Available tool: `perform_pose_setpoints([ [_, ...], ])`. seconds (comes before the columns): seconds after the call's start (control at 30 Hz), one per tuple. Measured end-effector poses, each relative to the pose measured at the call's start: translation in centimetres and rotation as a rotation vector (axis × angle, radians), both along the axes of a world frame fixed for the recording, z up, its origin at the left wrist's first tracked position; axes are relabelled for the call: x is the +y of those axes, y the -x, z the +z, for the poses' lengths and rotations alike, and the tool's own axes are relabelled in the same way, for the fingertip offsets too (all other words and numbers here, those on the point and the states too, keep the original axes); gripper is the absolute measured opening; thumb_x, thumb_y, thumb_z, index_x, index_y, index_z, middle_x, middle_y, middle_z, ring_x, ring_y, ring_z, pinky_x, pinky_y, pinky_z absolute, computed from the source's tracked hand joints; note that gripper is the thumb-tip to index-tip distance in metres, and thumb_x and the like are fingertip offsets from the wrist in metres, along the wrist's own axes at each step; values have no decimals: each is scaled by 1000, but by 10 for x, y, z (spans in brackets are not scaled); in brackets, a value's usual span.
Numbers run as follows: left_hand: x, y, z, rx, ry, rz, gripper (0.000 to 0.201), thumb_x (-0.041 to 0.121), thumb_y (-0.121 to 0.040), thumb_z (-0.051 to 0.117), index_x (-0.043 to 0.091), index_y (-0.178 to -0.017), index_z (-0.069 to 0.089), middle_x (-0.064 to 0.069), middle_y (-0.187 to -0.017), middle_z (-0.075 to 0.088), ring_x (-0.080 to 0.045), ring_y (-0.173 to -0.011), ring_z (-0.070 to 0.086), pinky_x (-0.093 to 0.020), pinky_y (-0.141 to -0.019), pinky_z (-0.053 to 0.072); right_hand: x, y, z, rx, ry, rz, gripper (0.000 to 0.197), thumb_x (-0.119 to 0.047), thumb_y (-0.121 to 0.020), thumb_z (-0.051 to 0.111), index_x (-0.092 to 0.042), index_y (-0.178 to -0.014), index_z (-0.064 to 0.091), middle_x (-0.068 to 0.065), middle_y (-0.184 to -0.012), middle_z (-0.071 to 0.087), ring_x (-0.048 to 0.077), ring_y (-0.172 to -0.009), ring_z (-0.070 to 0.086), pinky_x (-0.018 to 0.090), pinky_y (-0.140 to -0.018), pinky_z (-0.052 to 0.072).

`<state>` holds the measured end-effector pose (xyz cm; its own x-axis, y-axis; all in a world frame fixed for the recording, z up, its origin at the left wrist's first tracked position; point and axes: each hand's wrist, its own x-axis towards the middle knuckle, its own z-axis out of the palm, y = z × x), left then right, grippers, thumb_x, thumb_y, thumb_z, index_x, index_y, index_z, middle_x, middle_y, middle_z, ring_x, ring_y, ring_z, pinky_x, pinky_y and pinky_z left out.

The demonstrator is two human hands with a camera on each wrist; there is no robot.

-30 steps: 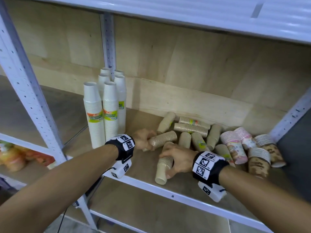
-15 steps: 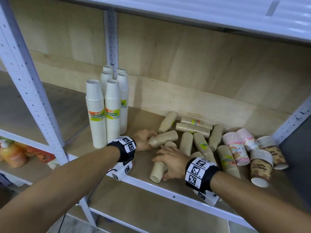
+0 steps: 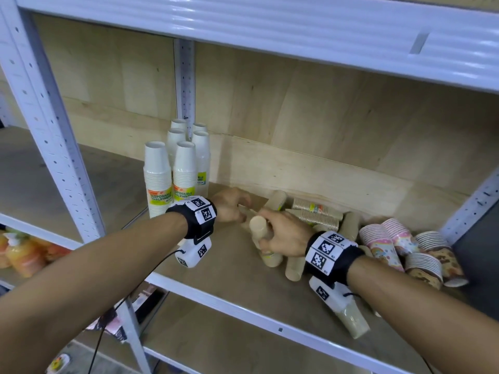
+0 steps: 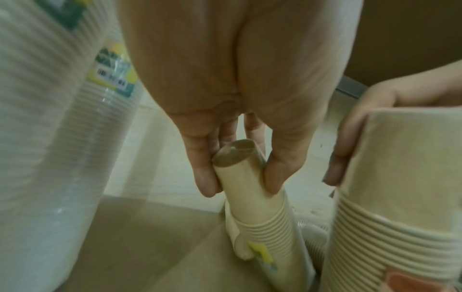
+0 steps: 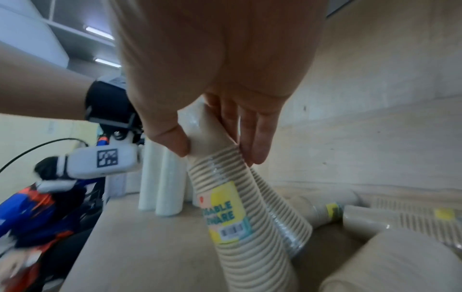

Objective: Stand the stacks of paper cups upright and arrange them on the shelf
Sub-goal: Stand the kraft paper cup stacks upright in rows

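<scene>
Head view, change: a second ago both kraft cup stacks lay flat; now the right hand has tipped its kraft stack up, base uppermost, at 6 o'clock of the fallen pile on the shelf. One more stack nearly stood.
Head view, writing: white stacks at 9 o'clock read "DISPOSABLE TABLEWARE".
Left wrist view, grip: left hand pinches a second stack by its closed end.
Right wrist view, grip: fingers wrap the stack; label shows "…SABLE …WARE".
</scene>
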<state>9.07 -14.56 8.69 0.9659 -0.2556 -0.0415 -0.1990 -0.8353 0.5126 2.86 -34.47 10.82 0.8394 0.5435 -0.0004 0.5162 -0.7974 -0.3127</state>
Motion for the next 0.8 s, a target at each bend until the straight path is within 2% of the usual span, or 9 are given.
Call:
perform_pose_setpoints([
  [0.07,-1,-3,12,-27,-3,-4,31,19,-76,76,25,-103,63,13,-87,55,-11,-82,56,-24,-65,42,-5,-9,8,7,-83,-70,43,-28,-74,67,-28,-112,47,-6,-93,61,21,-82,61,32,-67,51],
  [0.13,-3,-7,24,-28,4,-28,28,13,-76,75,23,-99,63,9,-77,50,-12,-72,52,-23,-59,40,-10,-17,11,27,-178,-135,49,-22,-77,67,-26,-121,46,-11,-104,57,17,-88,58,28,-71,45],
  [0.17,-5,-8,29,-21,11,-45,27,10,-77,75,21,-98,63,6,-76,50,-13,-72,52,-23,-60,41,-13,-20,12,41,-217,-166,50,-20,-79,66,-25,-124,46,-11,-112,56,15,-91,56,25,-73,42],
  [0.2,-7,-9,34,-14,14,-58,26,8,-78,75,20,-99,64,5,-80,52,-12,-76,54,-23,-65,46,-15,-24,12,46,-246,-197,50,-19,-80,67,-24,-125,47,-8,-119,57,13,-93,55,23,-75,40],
  [0.27,-11,-10,40,-11,9,-65,28,9,-78,75,21,-101,67,3,-98,58,-10,-94,60,-29,-82,54,-19,-29,12,23,-281,-244,48,-19,-80,68,-22,-124,49,-3,-124,60,13,-97,55,21,-75,38],
  [0.33,-16,-12,45,-17,-4,-71,29,11,-78,76,23,-103,68,1,-109,59,-14,-107,61,-35,-91,55,-20,-34,11,-4,-276,-278,47,-19,-80,69,-19,-122,49,-1,-123,61,15,-99,55,21,-75,37],
  [0.5,-31,-12,46,-25,-101,-114,36,20,-78,77,26,-112,68,6,-109,54,-18,-109,57,-30,-84,49,-19,-42,4,13,-248,-292,45,-20,-81,68,-17,-121,47,1,-130,60,23,-117,57,25,-78,41],
  [0.67,-37,-11,43,-8,-98,-129,40,23,-77,79,29,-115,66,3,-115,60,-18,-111,58,-31,-89,50,-18,-41,2,-3,-184,-274,49,-20,-83,65,-15,-129,47,7,-126,61,26,-112,58,26,-76,43],
  [0.8,-36,-8,50,9,-95,-161,43,13,-81,72,29,-120,64,5,-119,59,-14,-109,56,-27,-87,48,-21,-45,8,-31,-164,-272,52,-24,-82,65,-22,-132,49,5,-121,64,24,-109,60,29,-82,49],
])
